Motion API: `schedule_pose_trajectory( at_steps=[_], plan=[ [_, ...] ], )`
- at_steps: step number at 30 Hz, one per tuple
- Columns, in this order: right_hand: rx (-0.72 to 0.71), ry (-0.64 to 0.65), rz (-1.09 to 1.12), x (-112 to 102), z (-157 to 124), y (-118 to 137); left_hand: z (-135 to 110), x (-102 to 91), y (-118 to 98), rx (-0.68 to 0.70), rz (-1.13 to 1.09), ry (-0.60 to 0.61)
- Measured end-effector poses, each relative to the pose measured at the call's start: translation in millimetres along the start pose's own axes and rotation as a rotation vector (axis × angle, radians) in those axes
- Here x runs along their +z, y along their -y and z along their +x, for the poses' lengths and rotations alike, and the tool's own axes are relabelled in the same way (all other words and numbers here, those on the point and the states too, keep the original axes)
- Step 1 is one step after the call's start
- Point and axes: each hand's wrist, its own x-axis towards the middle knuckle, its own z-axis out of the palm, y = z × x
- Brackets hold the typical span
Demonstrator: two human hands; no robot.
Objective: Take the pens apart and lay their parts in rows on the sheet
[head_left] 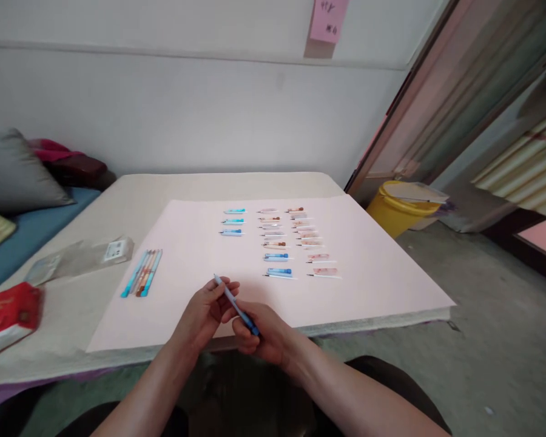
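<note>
Both of my hands hold one blue pen (235,303) over the near edge of a pink paper sheet (373,273). My left hand (207,311) pinches the pen's upper tip end, fingers closed. My right hand (261,337) grips the lower blue end, fingers curled round it. The pen slants from upper left to lower right. Several whole pens (142,272) lie bunched on the sheet's left side. Rows of pen parts (282,243), blue on the left and pinkish on the right, lie across the middle of the sheet.
The sheet lies on a beige table (131,188). A clear plastic bag (79,258) and a red packet (10,314) lie at the table's left. Cushions (13,173) sit on a blue seat at far left. A yellow bucket (398,212) stands on the floor at right.
</note>
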Motion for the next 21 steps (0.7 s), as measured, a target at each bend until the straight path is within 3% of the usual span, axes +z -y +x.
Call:
schedule_pose_trajectory(
  at_steps=[3,8,11,14,19,21],
  plan=[
    [-0.062,-0.102,-0.151,0.5,1.8,-2.6,1.0,-1.0,3.3,0.013,0.026,0.027],
    [-0.366,-0.425,-1.007,0.4,5.6,-5.4,1.8,-5.6,3.8,0.059,0.059,-0.037],
    [-0.379,-0.534,-1.392,2.4,7.0,-6.4,2.0,-8.3,4.4,0.071,0.115,-0.117],
    [-0.357,-0.51,-1.361,3.1,7.4,-5.1,1.1,-7.6,3.2,0.058,0.105,-0.136],
    [-0.199,-0.315,-0.86,-1.2,6.0,1.3,-2.4,-3.7,-2.1,0.041,-0.048,0.047],
    [-0.215,-0.326,-0.925,-2.4,5.3,1.1,-2.0,-4.9,-1.9,0.05,-0.017,0.046]
  ],
)
